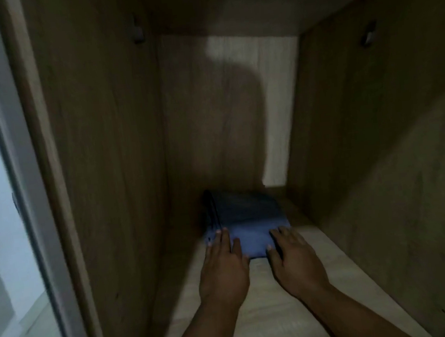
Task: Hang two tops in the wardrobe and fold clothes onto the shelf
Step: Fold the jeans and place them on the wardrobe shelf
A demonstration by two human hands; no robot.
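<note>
Both hands lie flat with straight fingers on the near edge of the folded blue garment (249,228); neither hand curls around it. It is a pressing or a touching, not a pinch.

Going from the left: at the far left edge there is a pale wall and a white door frame (1,164), with a strip of light floor below it. Next comes the left side panel (99,154) of the wardrobe, brown wood, standing upright, with a small dark fitting high up on it.

Then the left hand (223,264) reaches in, palm down. Its fingertips rest on the left near corner of the garment, beside the stacked dark edges of the fold. The garment sits on the shelf (259,323), toward the back, close to the back panel (223,113). Its front part looks lighter blue and its rear part is darker, in shadow. A dark shadow falls on the back panel above it.

The right hand (293,254) lies palm down at the right near corner of the garment, its fingers spread a little and touching the cloth. Between the two hands the near edge of the garment shows.

Last, the right side panel (377,138) closes the compartment, also with a small fitting near its top.
</note>
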